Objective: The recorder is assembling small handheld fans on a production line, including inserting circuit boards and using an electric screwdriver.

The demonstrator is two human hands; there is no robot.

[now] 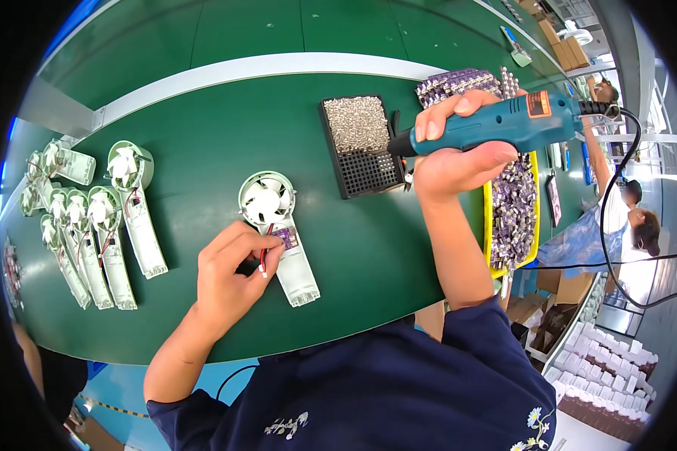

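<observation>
In my right hand (459,161) is a teal electric screwdriver (504,124), held level with its dark nose over the edge of a black screw tray (374,174). Small silver screws (357,124) fill the tray's far part. My left hand (237,263) is closed in a pinch at a small purple circuit board (286,238), which lies in a pale green handheld fan's opened handle shell (297,279). Red and black wires with a white plug run beside those fingertips. Above them is the fan's round head with white blades (268,201).
Several similar fan halves (101,214) lie at the left. A yellow bin (535,214) of purple boards stands at the right, with more boards (459,84) stacked behind it. The screwdriver's black cord (637,143) loops right. Another person (617,210) is at the far right.
</observation>
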